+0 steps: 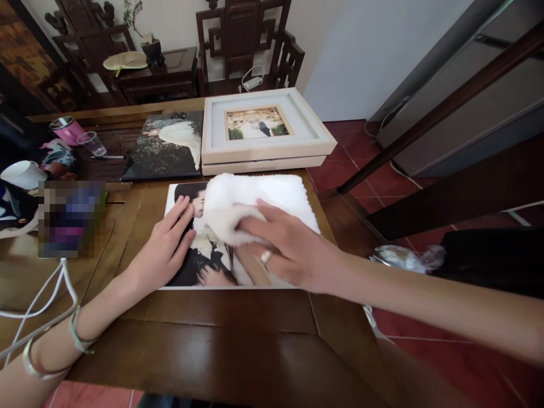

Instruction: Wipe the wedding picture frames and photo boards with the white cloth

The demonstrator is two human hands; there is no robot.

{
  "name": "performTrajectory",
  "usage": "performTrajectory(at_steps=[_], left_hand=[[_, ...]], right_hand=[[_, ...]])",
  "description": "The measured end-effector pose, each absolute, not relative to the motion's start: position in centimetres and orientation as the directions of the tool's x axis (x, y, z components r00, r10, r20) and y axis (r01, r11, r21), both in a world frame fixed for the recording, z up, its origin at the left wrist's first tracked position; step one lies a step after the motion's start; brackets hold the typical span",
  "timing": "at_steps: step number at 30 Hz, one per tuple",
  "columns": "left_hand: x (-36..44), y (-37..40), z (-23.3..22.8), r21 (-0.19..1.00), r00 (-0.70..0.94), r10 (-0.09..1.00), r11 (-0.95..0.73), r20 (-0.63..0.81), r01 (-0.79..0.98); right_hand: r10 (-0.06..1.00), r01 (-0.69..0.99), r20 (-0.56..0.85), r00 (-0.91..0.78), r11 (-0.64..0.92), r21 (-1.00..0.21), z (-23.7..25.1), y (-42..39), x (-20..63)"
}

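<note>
A large photo print point(216, 263) lies on the wooden table in front of me, showing people in black and white. My left hand point(170, 241) rests flat on its left side with the fingers stretched out. In my right hand point(289, 243) is a bunched white fluffy cloth point(263, 195), pinched between thumb and fingers. The cloth spreads over the upper right part of the print and hides it there. A ring sits on one finger of the right hand.
Behind the print stand stacked cream frames point(267, 153) and a dark photo panel point(170, 144). At left are a white mug point(24, 174), a pink cup point(67, 130), a clear plastic cup point(92, 144) and white cables point(63, 283). A dark wooden chair point(357, 175) stands at right.
</note>
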State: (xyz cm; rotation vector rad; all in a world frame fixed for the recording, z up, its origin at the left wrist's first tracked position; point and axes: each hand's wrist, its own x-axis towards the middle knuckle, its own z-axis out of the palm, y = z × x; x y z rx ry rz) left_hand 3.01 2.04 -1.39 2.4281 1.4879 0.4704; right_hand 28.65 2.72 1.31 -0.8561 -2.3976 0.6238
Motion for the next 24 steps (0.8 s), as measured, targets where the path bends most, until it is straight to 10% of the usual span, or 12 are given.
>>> performTrajectory(at_steps=[7, 15, 24], left_hand=[[3.2, 2.1, -0.8, 0.389, 0.414, 0.900, -0.434, 0.138, 0.813], [3.4, 2.2, -0.7, 0.403, 0.418, 0.897, -0.438, 0.141, 0.804], [3.0, 2.1, -1.3, 0.394, 0.404, 0.908, -0.415, 0.115, 0.820]], right_hand=[[0.765, 0.218, 0.261, -0.589, 0.461, -0.860, 2.1, 8.0, 22.5], [0.707, 0.262, 0.191, -0.681, 0.479, -0.838, 2.9, 9.6, 22.1], [0.872, 0.604, 0.044, -0.487, 0.372, -0.705, 3.5, 7.4, 30.6]])
